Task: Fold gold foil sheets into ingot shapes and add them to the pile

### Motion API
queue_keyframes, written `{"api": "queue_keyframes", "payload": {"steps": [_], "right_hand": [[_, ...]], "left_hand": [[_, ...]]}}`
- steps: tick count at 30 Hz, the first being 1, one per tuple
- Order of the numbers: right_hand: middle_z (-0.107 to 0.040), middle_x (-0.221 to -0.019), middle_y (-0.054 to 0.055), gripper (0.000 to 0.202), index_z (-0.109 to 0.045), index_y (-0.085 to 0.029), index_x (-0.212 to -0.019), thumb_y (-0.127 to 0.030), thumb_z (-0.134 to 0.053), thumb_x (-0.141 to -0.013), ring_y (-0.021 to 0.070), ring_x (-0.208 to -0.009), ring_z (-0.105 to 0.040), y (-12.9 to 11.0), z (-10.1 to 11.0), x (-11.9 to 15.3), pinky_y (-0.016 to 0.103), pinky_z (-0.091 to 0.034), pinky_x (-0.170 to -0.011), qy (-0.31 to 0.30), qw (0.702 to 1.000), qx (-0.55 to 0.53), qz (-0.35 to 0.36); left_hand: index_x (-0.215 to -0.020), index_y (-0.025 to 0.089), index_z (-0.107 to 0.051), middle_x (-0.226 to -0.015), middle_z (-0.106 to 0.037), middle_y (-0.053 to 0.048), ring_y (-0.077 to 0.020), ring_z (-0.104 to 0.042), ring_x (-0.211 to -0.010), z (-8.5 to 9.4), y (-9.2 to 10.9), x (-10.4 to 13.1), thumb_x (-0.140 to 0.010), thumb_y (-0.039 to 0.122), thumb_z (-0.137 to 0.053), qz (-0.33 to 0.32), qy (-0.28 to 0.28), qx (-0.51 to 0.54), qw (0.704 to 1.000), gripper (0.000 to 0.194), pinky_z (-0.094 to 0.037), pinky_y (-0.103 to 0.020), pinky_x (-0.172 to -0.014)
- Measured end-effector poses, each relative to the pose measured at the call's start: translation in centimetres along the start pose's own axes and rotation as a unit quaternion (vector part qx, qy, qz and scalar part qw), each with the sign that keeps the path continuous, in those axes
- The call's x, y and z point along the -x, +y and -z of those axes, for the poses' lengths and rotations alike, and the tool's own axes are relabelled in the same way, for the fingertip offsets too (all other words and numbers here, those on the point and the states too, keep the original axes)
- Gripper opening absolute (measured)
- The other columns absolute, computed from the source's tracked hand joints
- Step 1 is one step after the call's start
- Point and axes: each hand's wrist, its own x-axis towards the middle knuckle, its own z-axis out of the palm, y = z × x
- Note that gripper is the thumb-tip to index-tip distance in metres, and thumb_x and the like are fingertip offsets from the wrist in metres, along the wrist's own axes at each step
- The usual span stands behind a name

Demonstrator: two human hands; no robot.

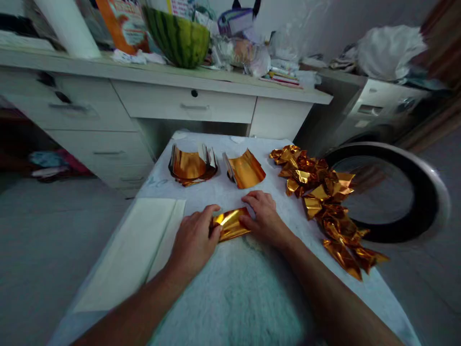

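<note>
A strip of shiny gold foil paper (pixel 230 224) lies across the middle of the table between my hands. My left hand (pixel 198 235) grips its left end between thumb and fingers. At the other end, my right hand (pixel 264 216) pinches the paper, thumb on top. Beyond them sit a curled stack of gold foil sheets (pixel 189 166) on the left and a smaller curled stack of gold sheets (pixel 247 170) nearer the middle. Folded gold foil pieces (pixel 324 192) are heaped in a line along the table's right side.
Folded white paper (pixel 129 245) lies on the cloth-covered table (pixel 230 298) at left. Behind stands a white desk (pixel 223 103) bearing a halved watermelon (pixel 180 38) and clutter. At right, a washing machine (pixel 363 105) has its round door (pixel 428 197) open beside the table.
</note>
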Motion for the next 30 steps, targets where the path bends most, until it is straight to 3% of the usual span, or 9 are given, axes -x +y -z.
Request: {"api": "queue_keyframes", "payload": {"steps": [11,18,30], "right_hand": [[-0.056,-0.119,0.009,0.016,-0.064,-0.019,-0.097,-0.021,-0.065,-0.081,0.0273,-0.11,-0.045,-0.7,0.06,-0.18,0.042,-0.036,-0.093,-0.012,1.0,-0.001,-0.021],[-0.056,-0.118,0.009,0.022,-0.062,-0.018,-0.1,-0.019,-0.062,-0.079,0.0268,-0.108,-0.044,-0.78,0.26,-0.31,0.041,-0.035,-0.089,-0.023,1.0,-0.003,-0.017],[-0.056,-0.111,0.008,0.012,-0.059,-0.018,-0.085,-0.014,-0.063,-0.075,0.0248,-0.103,-0.045,-0.55,1.0,-0.36,0.039,-0.034,-0.089,-0.042,0.999,-0.034,-0.001]], "left_hand": [[-0.116,0.017,-0.06,-0.115,-0.061,-0.01,-0.0305,-0.052,-0.109,-0.23,-0.36,-0.18,-0.079,0.015,-0.062,-0.04,0.068,-0.033,0.996,0.037,-0.043,-0.046,-0.094],[-0.115,0.019,-0.061,-0.121,-0.06,-0.009,-0.0299,-0.051,-0.113,-0.35,-0.31,-0.26,-0.081,0.016,-0.059,-0.04,0.045,-0.034,0.998,0.034,-0.041,-0.047,-0.097],[-0.108,0.02,-0.061,-0.118,-0.062,-0.008,-0.0305,-0.052,-0.111,-0.44,-0.3,-0.35,-0.08,0.015,-0.061,-0.047,0.039,-0.008,0.998,0.028,-0.041,-0.048,-0.096]]}}
